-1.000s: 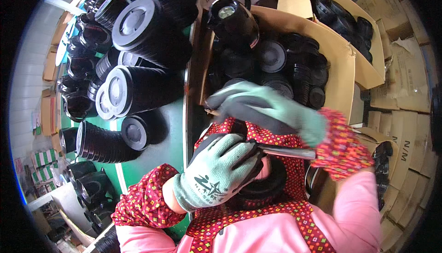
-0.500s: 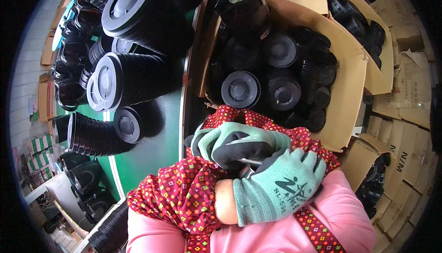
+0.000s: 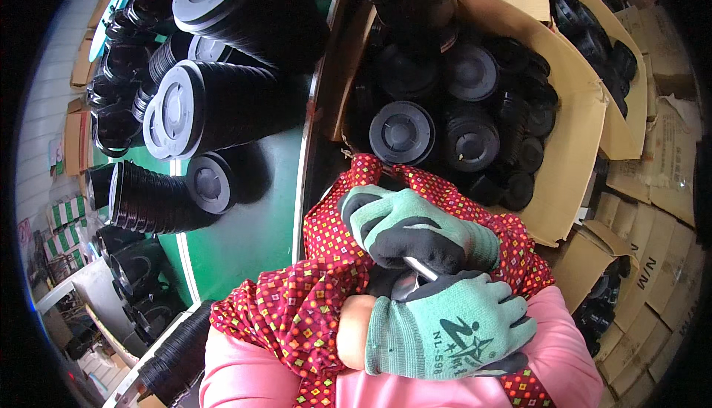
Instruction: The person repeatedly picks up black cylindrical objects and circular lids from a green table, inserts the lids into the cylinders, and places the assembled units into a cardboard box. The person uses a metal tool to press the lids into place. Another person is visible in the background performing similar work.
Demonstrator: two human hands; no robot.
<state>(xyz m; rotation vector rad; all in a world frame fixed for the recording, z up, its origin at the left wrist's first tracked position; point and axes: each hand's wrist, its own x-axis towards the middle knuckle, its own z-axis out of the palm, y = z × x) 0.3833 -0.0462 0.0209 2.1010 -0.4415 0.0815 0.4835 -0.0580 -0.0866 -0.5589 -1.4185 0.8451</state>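
The fingers of the right hand (image 3: 415, 230) are curled inward; those of the left hand (image 3: 452, 326) are slightly bent and spread, back upward. A narrow metal bar (image 3: 421, 268) lies between the hands, touching the dark glove coating below the right fingers. Whether either hand clamps it cannot be told; the gripping surfaces are hidden.

Risk: the bar may slip or twist if pressure from the two hands is uneven. The smooth metal and bulky gloves would be the likely causes. The crossed hands may also obstruct each other.

Pose: the left forearm, in a red patterned sleeve cover (image 3: 293, 319), crosses the chest toward the right; the right hand rests above the left, its fingers directed left. Beyond the right fingers is a cardboard box (image 3: 571, 156) containing black disc-shaped parts (image 3: 402, 133); left of them is a green tabletop (image 3: 256, 219).
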